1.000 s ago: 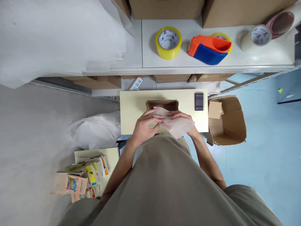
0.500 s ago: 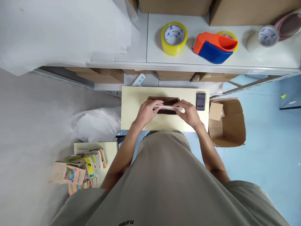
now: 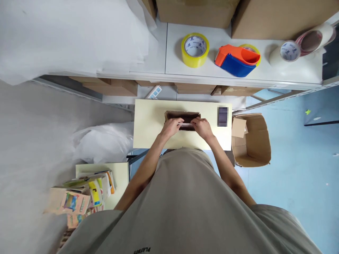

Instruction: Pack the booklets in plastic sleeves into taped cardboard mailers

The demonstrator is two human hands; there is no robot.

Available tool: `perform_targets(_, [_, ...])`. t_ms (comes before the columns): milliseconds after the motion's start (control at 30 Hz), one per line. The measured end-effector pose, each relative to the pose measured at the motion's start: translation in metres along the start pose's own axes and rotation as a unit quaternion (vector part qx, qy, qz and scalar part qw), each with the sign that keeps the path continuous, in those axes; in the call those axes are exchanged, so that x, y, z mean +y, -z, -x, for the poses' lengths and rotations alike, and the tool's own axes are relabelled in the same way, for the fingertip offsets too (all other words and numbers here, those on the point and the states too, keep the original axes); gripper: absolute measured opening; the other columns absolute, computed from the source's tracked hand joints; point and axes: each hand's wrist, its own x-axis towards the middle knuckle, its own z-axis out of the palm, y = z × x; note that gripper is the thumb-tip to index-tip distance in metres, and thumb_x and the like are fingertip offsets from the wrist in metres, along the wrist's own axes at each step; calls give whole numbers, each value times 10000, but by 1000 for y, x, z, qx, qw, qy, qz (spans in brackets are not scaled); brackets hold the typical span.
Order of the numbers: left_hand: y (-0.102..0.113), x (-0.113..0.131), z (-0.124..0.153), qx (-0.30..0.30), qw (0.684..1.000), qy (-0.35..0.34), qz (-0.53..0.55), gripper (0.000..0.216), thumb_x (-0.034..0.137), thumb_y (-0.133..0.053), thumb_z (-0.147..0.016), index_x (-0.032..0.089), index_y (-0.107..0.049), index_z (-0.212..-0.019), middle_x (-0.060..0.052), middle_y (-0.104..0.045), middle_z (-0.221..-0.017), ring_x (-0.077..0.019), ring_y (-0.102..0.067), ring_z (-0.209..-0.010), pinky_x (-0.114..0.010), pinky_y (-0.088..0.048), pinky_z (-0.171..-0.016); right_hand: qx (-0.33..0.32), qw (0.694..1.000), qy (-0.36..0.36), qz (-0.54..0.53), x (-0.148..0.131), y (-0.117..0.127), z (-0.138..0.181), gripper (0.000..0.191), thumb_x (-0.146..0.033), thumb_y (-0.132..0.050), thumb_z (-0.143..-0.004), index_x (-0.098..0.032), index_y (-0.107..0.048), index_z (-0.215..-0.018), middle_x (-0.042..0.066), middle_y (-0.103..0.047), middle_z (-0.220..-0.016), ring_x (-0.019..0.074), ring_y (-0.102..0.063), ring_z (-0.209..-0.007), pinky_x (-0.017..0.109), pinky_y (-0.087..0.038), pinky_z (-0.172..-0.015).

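Note:
A small open cardboard box (image 3: 182, 114) stands on the pale yellow table (image 3: 148, 123) in front of me. Between my hands, a thin white item (image 3: 186, 124) spans the opening of the box, seen edge on; its kind I cannot make out. My left hand (image 3: 171, 127) pinches its left end, and my right hand (image 3: 202, 127) grips its right end. Both hands reach down at the box's opening, and the lower part of the item is hidden. A phone (image 3: 222, 116) lies on the table to the right of my right hand.
Behind the table, a shelf (image 3: 174, 46) carries a yellow tape roll (image 3: 195, 50), an orange and blue tape dispenser (image 3: 237, 60) and cardboard boxes (image 3: 196, 12). A large open carton (image 3: 256, 141) stands at the right. Stacked books (image 3: 87, 194) and a white bag (image 3: 103, 143) are at the left.
Both hands have lowered the white item further into the box and come slightly closer together. The whole view has shifted a little.

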Motion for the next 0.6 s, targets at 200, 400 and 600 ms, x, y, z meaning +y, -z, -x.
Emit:
perform_targets(200, [1, -10, 15, 81, 996, -33, -24, 418, 80, -685, -1001, 240, -795, -1372, -104, -797, -1447, -331, -718, -1399, -521, -543, -1275, 96, 992, -16, -82, 7, 0, 14, 335, -172, -505, -1110, -232, -803, -1252, 128, -782, -1306, 300, -765, -1134, 444, -624, -1032])
perform_targets(400, [7, -42, 52, 263, 962, 80, 2, 482, 182, -811, -946, 202, -715, -1419, -169, -706, -1418, -362, -701, -1347, -546, -589, -1222, 201, 960, -100, -168, 27, -8, 39, 320, -313, -538, -1097, -219, -765, -1303, 173, -745, -1332, 297, -766, -1091, 482, -700, -934])
perform_targets(600, [-1, -59, 61, 208, 963, 138, 100, 400, 172, -743, -969, 222, -709, -1365, -108, -715, -1343, -227, -799, -943, -416, -698, -949, 154, 954, -122, -228, 34, -18, 40, 398, -328, -512, -1071, -198, -744, -1368, 203, -756, -1419, 291, -809, -1068, 475, -723, -892])
